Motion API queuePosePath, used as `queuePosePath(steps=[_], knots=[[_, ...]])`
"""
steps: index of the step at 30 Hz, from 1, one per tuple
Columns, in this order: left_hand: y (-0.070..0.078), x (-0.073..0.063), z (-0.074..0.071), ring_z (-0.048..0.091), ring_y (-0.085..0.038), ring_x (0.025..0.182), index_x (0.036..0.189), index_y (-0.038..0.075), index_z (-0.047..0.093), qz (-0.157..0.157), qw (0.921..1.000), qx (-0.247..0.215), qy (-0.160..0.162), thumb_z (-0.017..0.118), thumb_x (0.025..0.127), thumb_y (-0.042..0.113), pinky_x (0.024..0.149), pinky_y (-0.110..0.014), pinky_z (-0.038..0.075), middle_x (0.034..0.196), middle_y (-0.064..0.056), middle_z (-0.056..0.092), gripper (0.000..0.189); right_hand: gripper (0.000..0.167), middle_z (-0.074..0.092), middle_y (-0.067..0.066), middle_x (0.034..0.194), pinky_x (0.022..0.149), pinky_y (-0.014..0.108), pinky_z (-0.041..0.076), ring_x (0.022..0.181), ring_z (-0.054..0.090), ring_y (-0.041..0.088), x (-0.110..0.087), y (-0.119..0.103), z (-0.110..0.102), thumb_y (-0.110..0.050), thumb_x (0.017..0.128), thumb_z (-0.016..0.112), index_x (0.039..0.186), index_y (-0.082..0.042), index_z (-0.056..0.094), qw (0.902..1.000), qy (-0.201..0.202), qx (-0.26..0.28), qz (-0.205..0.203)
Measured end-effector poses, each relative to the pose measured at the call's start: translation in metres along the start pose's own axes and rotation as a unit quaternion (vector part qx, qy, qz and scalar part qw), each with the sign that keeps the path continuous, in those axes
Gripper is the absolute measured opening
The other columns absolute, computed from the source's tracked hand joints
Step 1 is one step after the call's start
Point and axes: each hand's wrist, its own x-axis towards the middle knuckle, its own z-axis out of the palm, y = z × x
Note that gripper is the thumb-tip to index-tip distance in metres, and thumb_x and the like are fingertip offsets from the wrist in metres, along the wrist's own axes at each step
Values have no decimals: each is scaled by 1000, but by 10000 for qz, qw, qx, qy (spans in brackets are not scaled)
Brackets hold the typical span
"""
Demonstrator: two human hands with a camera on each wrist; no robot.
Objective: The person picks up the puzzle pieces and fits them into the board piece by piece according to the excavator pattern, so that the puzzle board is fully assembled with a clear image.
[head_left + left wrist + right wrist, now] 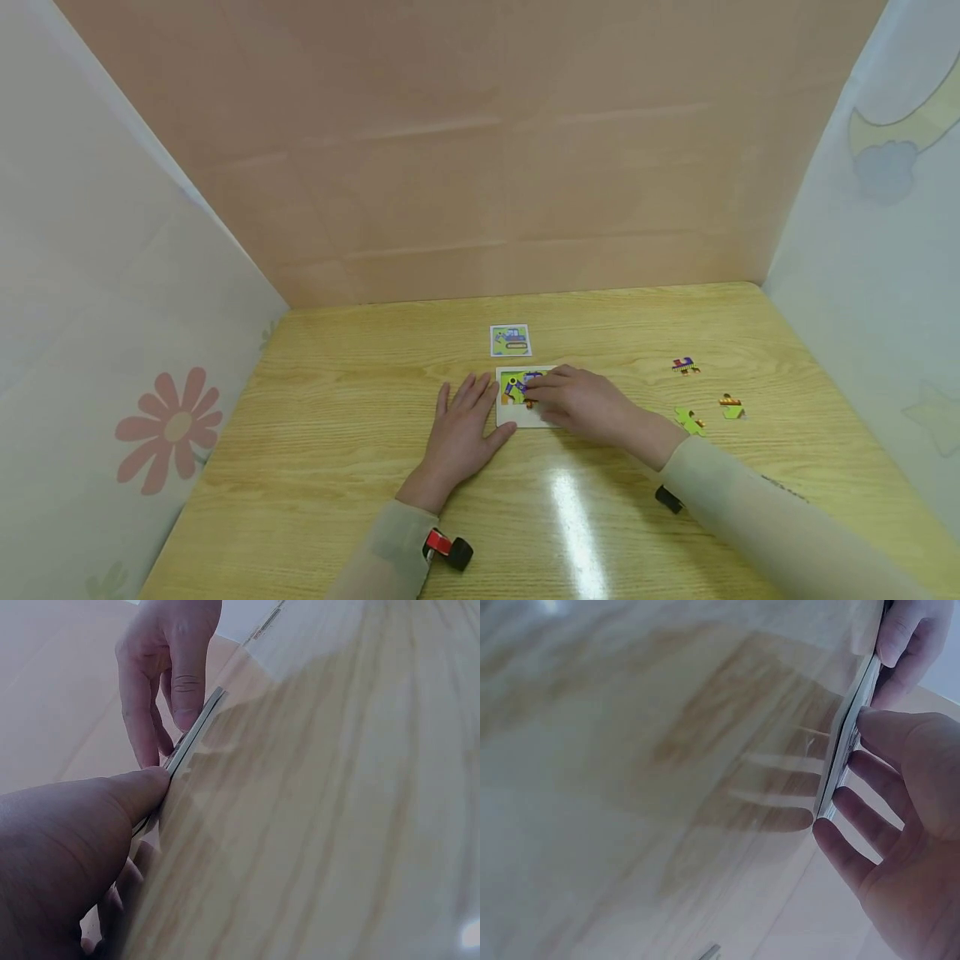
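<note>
We judge it roughly half done: the flat white puzzle board [517, 416] on the wood-grained table [337, 433] is filled above, bare below; three multicoloured jigsaw pieces [689, 422] remain loose. The left hand [462, 437] spreads its fingers along its edge; whether the right hand's [588, 403] downturned fingers pinch anything, we cannot tell.

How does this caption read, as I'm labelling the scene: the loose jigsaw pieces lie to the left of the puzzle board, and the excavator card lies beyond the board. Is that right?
Not quite: the loose jigsaw pieces lie to the right of the puzzle board, as the head view shows. The excavator card does lie beyond the board.
</note>
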Motion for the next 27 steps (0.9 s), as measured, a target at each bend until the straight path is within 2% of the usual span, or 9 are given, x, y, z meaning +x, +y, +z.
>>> queuePosePath(steps=[10, 27], knots=[[0, 0, -1, 27, -32, 166, 168, 9, 48, -23, 10000, 8, -52, 60, 110, 61, 135, -63, 7, 177, -9, 38, 78, 33, 72, 8, 144, 110, 51, 56, 132, 66, 33, 2, -2, 0, -15, 101, 83, 132, -8, 80, 9994, 15, -264, -215], [0, 1, -1, 25, -31, 167, 168, 9, 47, -48, 10000, -18, -68, 59, 111, 60, 135, -62, 6, 177, -9, 37, 78, 33, 73, 8, 144, 110, 52, 56, 131, 66, 33, -1, 1, 5, -16, 103, 80, 135, -8, 79, 9987, 190, -347, -314]])
